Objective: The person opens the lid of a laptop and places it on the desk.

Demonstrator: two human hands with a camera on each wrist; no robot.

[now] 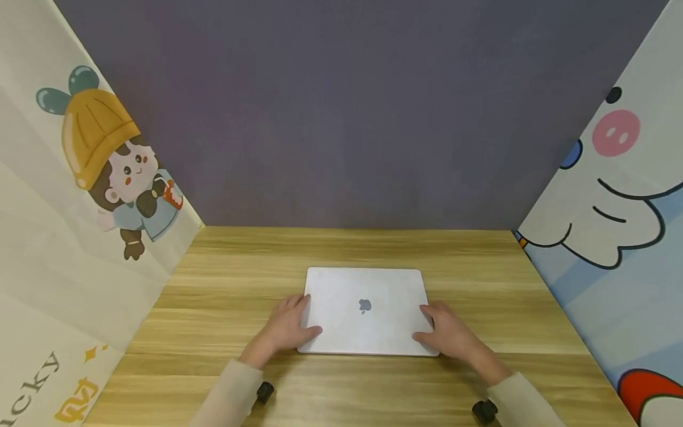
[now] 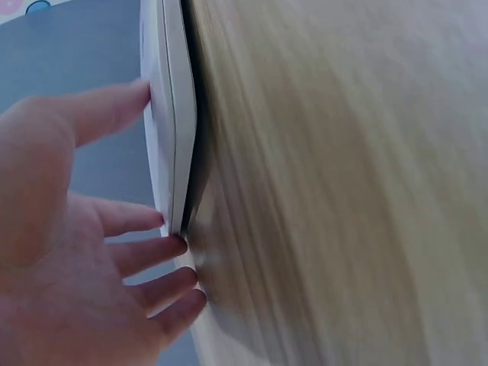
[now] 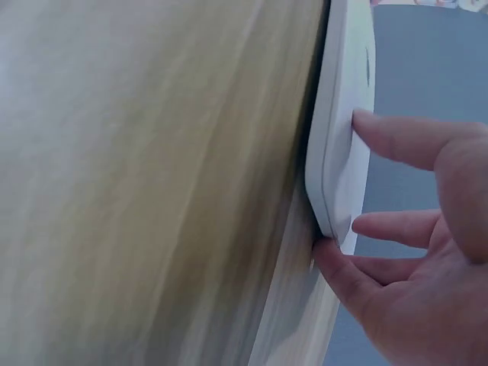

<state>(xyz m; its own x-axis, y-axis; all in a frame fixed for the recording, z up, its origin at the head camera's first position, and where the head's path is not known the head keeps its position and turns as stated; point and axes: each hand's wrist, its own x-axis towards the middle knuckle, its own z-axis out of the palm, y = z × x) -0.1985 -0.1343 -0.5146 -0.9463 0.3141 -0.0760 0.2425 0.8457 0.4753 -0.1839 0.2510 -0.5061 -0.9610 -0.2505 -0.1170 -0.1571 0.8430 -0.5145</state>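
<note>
A closed silver laptop [image 1: 368,332] with a dark apple logo lies on the wooden table. At its left edge is my left hand [image 1: 288,326], thumb on the lid and fingers along the side. The left wrist view shows that thumb [image 2: 114,110] against the lid, with the fingertips by the laptop's corner and the table. My right hand [image 1: 450,332] holds the opposite edge, its thumb also on the lid. In the right wrist view, one finger [image 3: 347,274] reaches under the corner of the laptop [image 3: 333,152], where a thin dark gap shows above the table.
The wooden table [image 1: 240,261] stretches around the laptop. A dark grey panel [image 1: 352,118] stands behind it. Printed cartoon sheets flank both sides, the left sheet [image 1: 42,237] pale and the right sheet [image 1: 597,308] white and blue. Small black devices sit at both wrists.
</note>
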